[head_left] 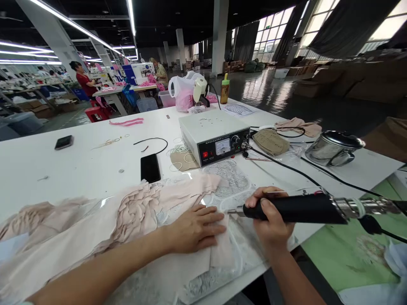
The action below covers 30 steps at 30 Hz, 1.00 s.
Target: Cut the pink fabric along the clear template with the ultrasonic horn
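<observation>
A large factory hall with a dark, shiny floor (254, 91) surrounds a long white counter (85, 178); in the left background a person in a red top (85, 82) stands among sewing tables.

Across the near part of the counter spreads pale pink cloth (92, 224), with ruffled layers at its middle, partly over a clear plastic sheet (230, 178). Behind the cloth sits a cream-coloured power box (216, 125) with a dial and a red switch on its black front.

A cable runs from the box toward the right, where the person's right hand (270, 228) grips a thick black handheld tool (295, 208), fingers wrapped around its barrel. Its narrow metal tip points left, beside the right edge of the cloth; whether they touch is hard to tell. The left hand (197, 228) lies palm down on the cloth, fingers extended and slightly spread, just left of that tip.

Right of the box stands a lidded metal mug (333, 148). Smaller still, a black phone (150, 168) lies left of the box, and gold-handled scissors (108, 143) lie farther left.
</observation>
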### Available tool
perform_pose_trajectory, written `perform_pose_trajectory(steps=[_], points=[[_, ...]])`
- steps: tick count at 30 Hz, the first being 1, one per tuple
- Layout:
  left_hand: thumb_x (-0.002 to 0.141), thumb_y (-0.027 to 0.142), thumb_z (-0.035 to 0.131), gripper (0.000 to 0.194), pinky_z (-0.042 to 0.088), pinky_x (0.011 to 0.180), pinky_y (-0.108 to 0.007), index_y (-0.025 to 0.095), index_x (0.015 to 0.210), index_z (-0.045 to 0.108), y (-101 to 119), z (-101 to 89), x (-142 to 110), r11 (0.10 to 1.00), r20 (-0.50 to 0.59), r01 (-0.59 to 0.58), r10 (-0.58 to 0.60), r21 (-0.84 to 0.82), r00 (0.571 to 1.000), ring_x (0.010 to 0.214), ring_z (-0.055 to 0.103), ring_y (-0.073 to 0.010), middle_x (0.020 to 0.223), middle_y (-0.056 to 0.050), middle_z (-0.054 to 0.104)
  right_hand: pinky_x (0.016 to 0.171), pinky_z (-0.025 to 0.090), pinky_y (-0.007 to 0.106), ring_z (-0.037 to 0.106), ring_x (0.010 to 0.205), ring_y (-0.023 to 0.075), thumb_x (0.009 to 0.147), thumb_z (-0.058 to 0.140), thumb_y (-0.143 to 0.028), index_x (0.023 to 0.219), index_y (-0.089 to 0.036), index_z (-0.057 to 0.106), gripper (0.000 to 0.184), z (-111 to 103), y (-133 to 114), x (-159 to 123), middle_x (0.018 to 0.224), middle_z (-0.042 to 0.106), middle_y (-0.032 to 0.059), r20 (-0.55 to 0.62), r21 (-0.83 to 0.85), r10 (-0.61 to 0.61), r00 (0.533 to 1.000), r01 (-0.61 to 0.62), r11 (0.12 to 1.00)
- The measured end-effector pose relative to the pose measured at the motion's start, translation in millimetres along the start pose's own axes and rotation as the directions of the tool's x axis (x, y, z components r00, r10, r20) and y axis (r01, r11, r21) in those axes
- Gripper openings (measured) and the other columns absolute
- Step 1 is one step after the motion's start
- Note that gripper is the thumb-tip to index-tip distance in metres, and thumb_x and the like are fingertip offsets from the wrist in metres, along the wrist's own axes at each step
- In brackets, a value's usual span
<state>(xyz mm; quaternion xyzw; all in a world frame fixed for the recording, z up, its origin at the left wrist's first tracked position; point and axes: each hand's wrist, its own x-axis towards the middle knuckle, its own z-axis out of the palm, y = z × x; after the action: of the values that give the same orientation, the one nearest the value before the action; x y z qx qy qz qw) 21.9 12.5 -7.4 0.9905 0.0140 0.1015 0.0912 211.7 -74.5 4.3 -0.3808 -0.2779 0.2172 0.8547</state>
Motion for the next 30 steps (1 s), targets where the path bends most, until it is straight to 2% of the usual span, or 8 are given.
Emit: perform_pose_trajectory(steps=[3, 5, 9, 13, 16, 20, 30], points=[[0.098, 0.031, 0.05, 0.029, 0.04, 0.105, -0.048, 0.017, 0.122, 0.06, 2, 10.3, 4, 0.985, -0.119, 0.166, -0.159, 0.056, 0.98, 0.122, 0.053, -0.0302, 0.132, -0.012, 0.058, 0.052, 0.047, 0.029, 0.053, 0.053, 0.011, 0.071, 0.065, -0.022, 0.08, -0.023, 0.057, 0.012, -8, -6, 5, 0.076, 0.056, -0.003, -0.061, 0.011, -0.026, 0.998, 0.027, 1.0], [0.099, 0.026, 0.049, 0.025, 0.04, 0.105, -0.049, 0.016, 0.118, 0.061, 5, 9.1, 5, 0.988, -0.148, 0.151, -0.144, 0.035, 0.978, 0.121, 0.053, -0.0299, 0.13, -0.013, 0.059, 0.048, 0.045, 0.028, 0.051, 0.05, 0.0101, 0.069, 0.063, -0.023, 0.079, -0.023, 0.057, 0.012, -18, -16, 1, 0.074, 0.055, -0.0032, -0.1, 0.017, -0.025, 0.995, 0.027, 0.999], [0.096, 0.017, 0.05, 0.023, 0.044, 0.1, -0.04, 0.018, 0.116, 0.061, 4, -0.3, 15, 0.991, -0.073, 0.024, -0.034, -0.128, 0.997, 0.122, 0.053, -0.0252, 0.129, -0.011, 0.058, 0.042, 0.042, 0.025, 0.048, 0.046, 0.0093, 0.069, 0.06, -0.024, 0.079, -0.02, 0.06, 0.011, -38, -38, -16, 0.069, 0.052, -0.0019, -0.136, 0.014, 0.044, 0.99, -0.043, 0.999], [0.086, 0.011, 0.064, 0.024, 0.046, 0.098, -0.036, 0.02, 0.109, 0.065, -5, -0.2, 33, 0.951, 0.019, 0.024, -0.019, -0.307, 1.0, 0.112, 0.057, -0.0227, 0.118, -0.008, 0.061, 0.04, 0.041, 0.025, 0.047, 0.044, 0.0095, 0.069, 0.062, -0.026, 0.078, -0.02, 0.062, 0.011, -50, -47, -31, 0.067, 0.051, -0.0009, -0.172, 0.014, 0.089, 0.981, -0.088, 0.996], [0.08, 0.01, 0.072, 0.019, 0.047, 0.094, -0.034, 0.019, 0.095, 0.067, -9, 4.0, 42, 0.936, 0.016, 0.038, -0.034, -0.35, 0.999, 0.103, 0.06, -0.0204, 0.11, -0.006, 0.061, 0.04, 0.042, 0.026, 0.047, 0.045, 0.0094, 0.069, 0.063, -0.028, 0.079, -0.021, 0.063, 0.012, -51, -44, -37, 0.068, 0.051, -0.0008, -0.196, 0.017, 0.084, 0.977, -0.082, 0.996], [0.078, 0.007, 0.073, 0.014, 0.047, 0.093, -0.031, 0.017, 0.082, 0.065, -11, 6.0, 44, 0.925, 0.01, 0.066, -0.067, -0.374, 0.998, 0.099, 0.06, -0.0178, 0.105, -0.004, 0.061, 0.042, 0.042, 0.026, 0.047, 0.046, 0.0095, 0.069, 0.065, -0.03, 0.08, -0.021, 0.063, 0.014, -46, -38, -41, 0.068, 0.05, -0.0006, -0.212, 0.024, 0.067, 0.975, -0.063, 0.998], [0.083, 0.009, 0.069, 0.01, 0.049, 0.09, -0.028, 0.018, 0.081, 0.065, -9, -1.0, 44, 0.908, 0.037, 0.089, -0.081, -0.41, 0.996, 0.102, 0.059, -0.0177, 0.108, -0.004, 0.061, 0.043, 0.043, 0.026, 0.047, 0.047, 0.0095, 0.071, 0.062, -0.029, 0.08, -0.021, 0.062, 0.012, -39, -38, -44, 0.069, 0.049, -0.0014, -0.233, 0.027, 0.044, 0.972, -0.039, 0.999]])
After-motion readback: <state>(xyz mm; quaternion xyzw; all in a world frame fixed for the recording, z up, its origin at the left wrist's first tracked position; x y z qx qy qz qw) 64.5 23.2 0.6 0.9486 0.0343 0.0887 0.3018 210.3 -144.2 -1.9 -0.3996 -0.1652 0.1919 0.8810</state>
